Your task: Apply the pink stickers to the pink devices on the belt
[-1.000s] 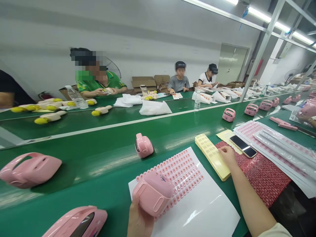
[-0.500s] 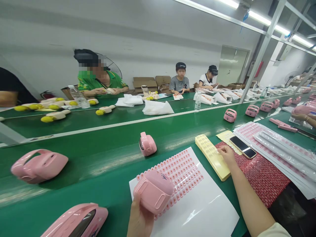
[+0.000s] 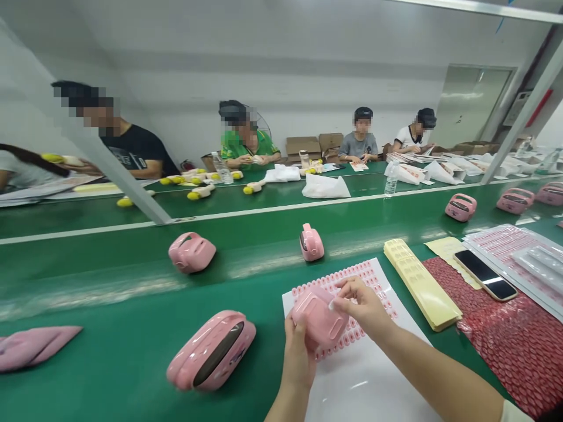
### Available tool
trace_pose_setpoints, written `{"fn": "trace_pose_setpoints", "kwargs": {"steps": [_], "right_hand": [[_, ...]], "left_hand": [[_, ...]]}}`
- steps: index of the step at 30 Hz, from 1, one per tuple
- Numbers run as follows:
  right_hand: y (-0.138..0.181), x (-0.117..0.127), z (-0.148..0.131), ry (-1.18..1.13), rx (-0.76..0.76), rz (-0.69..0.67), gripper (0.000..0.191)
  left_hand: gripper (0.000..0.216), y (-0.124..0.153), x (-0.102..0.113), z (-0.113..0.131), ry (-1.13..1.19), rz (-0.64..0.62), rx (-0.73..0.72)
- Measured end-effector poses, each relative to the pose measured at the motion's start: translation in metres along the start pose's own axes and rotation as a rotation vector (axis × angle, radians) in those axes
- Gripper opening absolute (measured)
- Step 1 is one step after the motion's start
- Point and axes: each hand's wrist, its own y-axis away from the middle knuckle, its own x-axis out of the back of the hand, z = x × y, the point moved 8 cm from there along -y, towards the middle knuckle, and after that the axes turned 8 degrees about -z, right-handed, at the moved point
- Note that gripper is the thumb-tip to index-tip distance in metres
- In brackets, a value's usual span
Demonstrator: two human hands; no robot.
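My left hand [image 3: 297,351] grips a small pink plastic case [image 3: 320,319] from below, just above a white sheet of pink stickers [image 3: 352,346]. My right hand [image 3: 361,303] is pinched at the case's upper right corner, holding a tiny pale piece, apparently a sticker, against it. A stack of yellow sticker sheets [image 3: 420,284] lies to the right of the white sheet. A larger pink case [image 3: 212,350] rests on the green belt [image 3: 109,305] left of my hands.
More pink cases [image 3: 192,252] [image 3: 311,242] [image 3: 460,207] stand along the belt. A phone [image 3: 485,274] lies on red bubble wrap [image 3: 505,334] at right. Several people sit across the far belt with yellow-tipped toys [image 3: 197,190], a water bottle [image 3: 391,177] and paper bags [image 3: 325,186].
My right hand left the yellow sticker stack and came to the pink case in my left hand. The view swung left, and the cases on the belt moved right.
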Motion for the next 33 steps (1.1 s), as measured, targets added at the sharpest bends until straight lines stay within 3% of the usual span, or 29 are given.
{"fn": "trace_pose_setpoints", "kwargs": {"steps": [4, 13, 15, 20, 23, 25, 27, 30, 33], "right_hand": [[-0.005, -0.011, 0.014, -0.007, -0.052, 0.002, 0.021], [-0.006, -0.011, 0.024, 0.073, -0.003, 0.002, 0.015], [-0.004, -0.011, 0.019, 0.193, 0.095, 0.038, 0.012], [0.022, -0.025, -0.016, 0.631, 0.542, 0.157, 0.009], [0.04, -0.018, -0.037, 0.669, 0.67, 0.206, 0.009], [0.047, 0.009, -0.049, 0.658, 0.67, 0.288, 0.008], [0.049, 0.055, -0.053, 0.669, 0.588, 0.421, 0.008], [0.048, 0.145, -0.033, 0.685, 0.315, 0.65, 0.013], [0.047, 0.21, 0.009, 0.762, -0.035, 0.724, 0.012]], "left_hand": [[0.046, 0.002, -0.002, 0.001, 0.002, -0.004, -0.008], [0.046, 0.005, -0.004, 0.003, 0.018, 0.036, 0.007], [0.047, 0.006, -0.002, 0.004, 0.018, 0.049, -0.006], [0.047, 0.006, 0.003, 0.004, 0.016, 0.075, -0.055], [0.048, 0.005, -0.001, 0.002, 0.062, 0.052, -0.036], [0.045, 0.005, 0.001, 0.005, 0.124, 0.109, -0.025], [0.041, 0.007, 0.005, 0.008, 0.182, 0.205, 0.029], [0.038, 0.01, 0.007, 0.01, 0.218, 0.282, 0.163], [0.036, 0.01, 0.01, 0.017, 0.193, 0.284, 0.155]]}}
